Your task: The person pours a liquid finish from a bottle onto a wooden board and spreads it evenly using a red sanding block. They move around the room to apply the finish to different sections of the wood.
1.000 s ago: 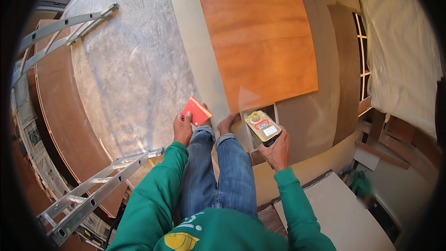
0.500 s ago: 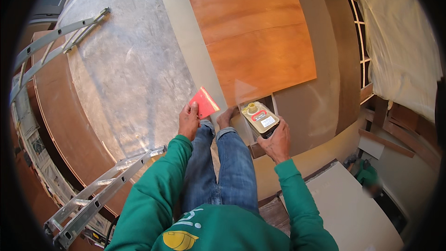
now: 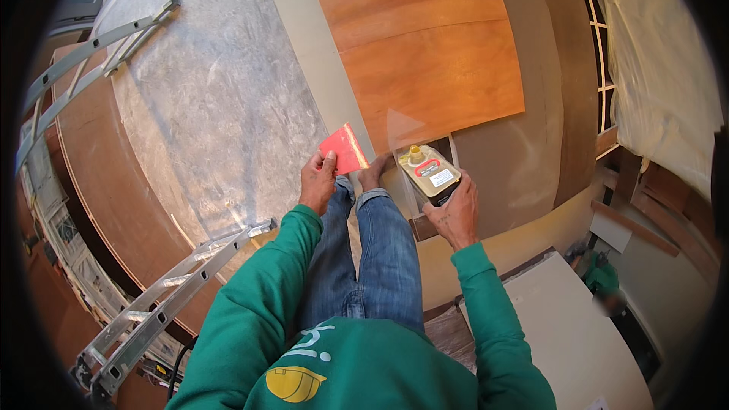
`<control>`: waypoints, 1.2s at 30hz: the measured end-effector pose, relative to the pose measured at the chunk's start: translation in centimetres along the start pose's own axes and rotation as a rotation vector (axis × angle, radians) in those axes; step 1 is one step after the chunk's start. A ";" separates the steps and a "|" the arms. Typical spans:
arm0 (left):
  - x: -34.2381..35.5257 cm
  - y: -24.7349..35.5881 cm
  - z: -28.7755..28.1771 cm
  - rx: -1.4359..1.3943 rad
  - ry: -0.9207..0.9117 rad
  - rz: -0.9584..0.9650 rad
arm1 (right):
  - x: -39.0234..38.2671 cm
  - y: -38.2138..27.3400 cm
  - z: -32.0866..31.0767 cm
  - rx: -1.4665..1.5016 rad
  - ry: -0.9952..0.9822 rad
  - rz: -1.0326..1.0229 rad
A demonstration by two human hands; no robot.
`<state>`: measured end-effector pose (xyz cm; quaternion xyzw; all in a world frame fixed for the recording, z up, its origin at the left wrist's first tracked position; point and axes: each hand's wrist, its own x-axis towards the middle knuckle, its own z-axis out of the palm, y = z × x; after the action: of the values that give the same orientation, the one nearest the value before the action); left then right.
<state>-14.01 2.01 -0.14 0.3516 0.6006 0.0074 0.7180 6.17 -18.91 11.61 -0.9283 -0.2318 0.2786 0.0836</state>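
Left hand (image 3: 317, 182) pinches flat red rectangular spreader (image 3: 345, 150) mid-frame. Right hand (image 3: 454, 214) grips beige-topped boxy container (image 3: 430, 175); best held level.

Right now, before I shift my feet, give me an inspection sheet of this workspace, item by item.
Surface: grey-brown boards, partly covered by an orange-brown panel.
Things: red flat piece with a yellowish edge; beige container with a yellow cap and black base.
Clutter: wood strips at the right.
Hands: left hand grips the red flat piece; right hand grips the beige container.
Cables: dark cord-like curve, lower left; its ends are unclear.
Surroundings: metal ladder at left, pale sheeting at right, someone in green beyond.
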 end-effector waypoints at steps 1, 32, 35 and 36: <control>0.1 -0.1 -0.2 0.000 -0.016 -0.019 | 0.1 -0.2 0.0 -0.003 -0.004 0.002; 0.6 3.7 4.8 -0.188 -0.081 -0.189 | 1.3 0.3 -2.4 -0.017 0.011 -0.102; 1.2 4.4 6.2 -0.219 -0.123 -0.266 | 0.9 0.9 -2.6 0.021 0.032 -0.124; 1.4 4.7 6.7 -0.211 -0.119 -0.286 | 0.8 1.0 -2.7 0.031 0.037 -0.130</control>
<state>-5.84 2.82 1.26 0.1851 0.5968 -0.0529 0.7790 8.66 -19.42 13.17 -0.9149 -0.2855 0.2589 0.1201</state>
